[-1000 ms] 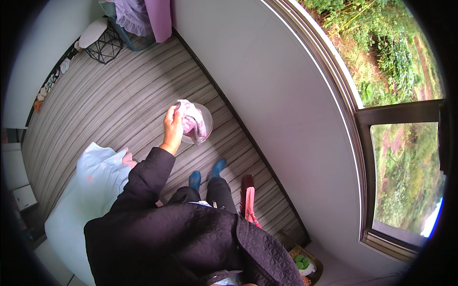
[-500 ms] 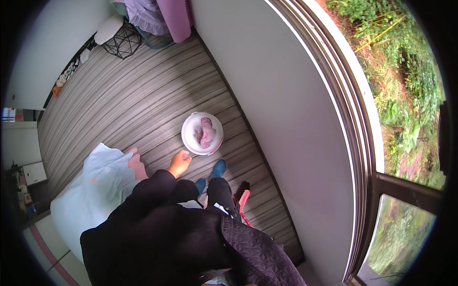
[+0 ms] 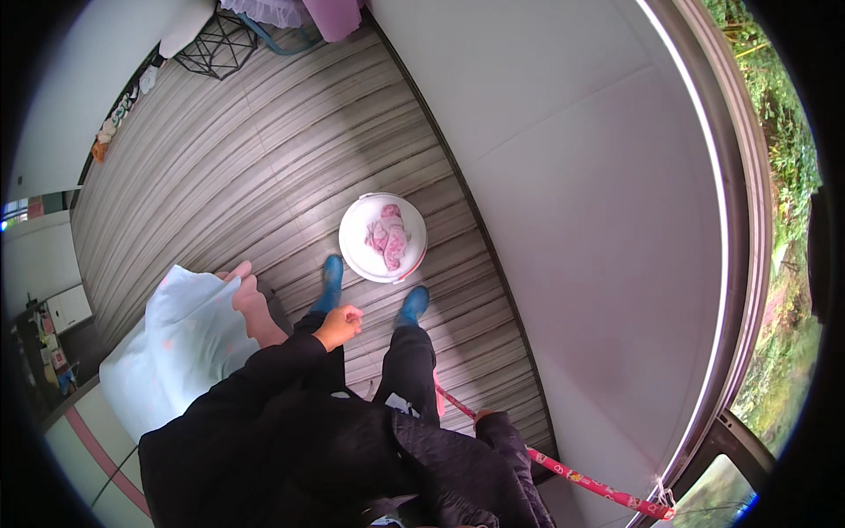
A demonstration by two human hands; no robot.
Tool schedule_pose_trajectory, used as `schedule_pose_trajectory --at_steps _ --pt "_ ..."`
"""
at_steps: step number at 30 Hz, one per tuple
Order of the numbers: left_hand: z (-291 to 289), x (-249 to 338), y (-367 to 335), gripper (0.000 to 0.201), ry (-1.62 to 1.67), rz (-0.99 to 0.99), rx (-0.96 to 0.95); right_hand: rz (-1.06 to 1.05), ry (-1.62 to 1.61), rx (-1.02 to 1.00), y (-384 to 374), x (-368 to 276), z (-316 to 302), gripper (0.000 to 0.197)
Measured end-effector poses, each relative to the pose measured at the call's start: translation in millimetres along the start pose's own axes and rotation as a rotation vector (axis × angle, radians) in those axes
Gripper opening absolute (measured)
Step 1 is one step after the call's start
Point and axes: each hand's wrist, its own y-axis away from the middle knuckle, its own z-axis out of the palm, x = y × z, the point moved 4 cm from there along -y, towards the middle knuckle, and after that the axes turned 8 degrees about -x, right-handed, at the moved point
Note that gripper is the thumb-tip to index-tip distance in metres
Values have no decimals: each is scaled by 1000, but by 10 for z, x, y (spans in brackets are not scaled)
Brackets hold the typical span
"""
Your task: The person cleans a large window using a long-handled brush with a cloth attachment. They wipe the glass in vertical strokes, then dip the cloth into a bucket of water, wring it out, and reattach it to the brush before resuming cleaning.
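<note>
Below my right sleeve, my right hand (image 3: 481, 418) grips a long red patterned broom handle (image 3: 598, 489); most of its fingers are hidden by the sleeve. The handle slants from beside my right leg toward the window, and the broom's head is hidden from sight. My left hand (image 3: 341, 326) hangs between my feet with its fingers curled in, holding nothing that I can see. Just beyond my feet stands a round white bucket (image 3: 354, 255) with a crumpled pink and white cloth (image 3: 388, 238) in it. Neither hand touches the bucket.
I stand in blue shoes (image 3: 414, 305) on a grey striped floor (image 3: 264, 167). A bed with a pale blue cover (image 3: 189, 326) is at my left. A white wall (image 3: 572, 176) and window run along the right. A black wire-frame stool (image 3: 216, 48) stands far back.
The red handle has come into view at the right, in my right hand's grip. My left hand has moved slightly nearer to me. The view has shifted, and more wall shows.
</note>
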Motion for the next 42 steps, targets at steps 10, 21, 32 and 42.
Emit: schedule_pose_trajectory --at_steps 10,21,32,42 --pt "-462 -610 -349 22 65 -62 14 408 3 -5 -336 232 -302 35" --pt "-306 -1212 -902 24 308 -25 7 264 344 -140 -327 -178 -1036 55" --pt "-154 -1276 -1774 39 772 -40 -27 -785 164 970 -469 -3713 -3320 89" --pt "-439 -1308 -2047 33 916 -27 -4 -299 150 443 -2348 -4390 -3709 44"
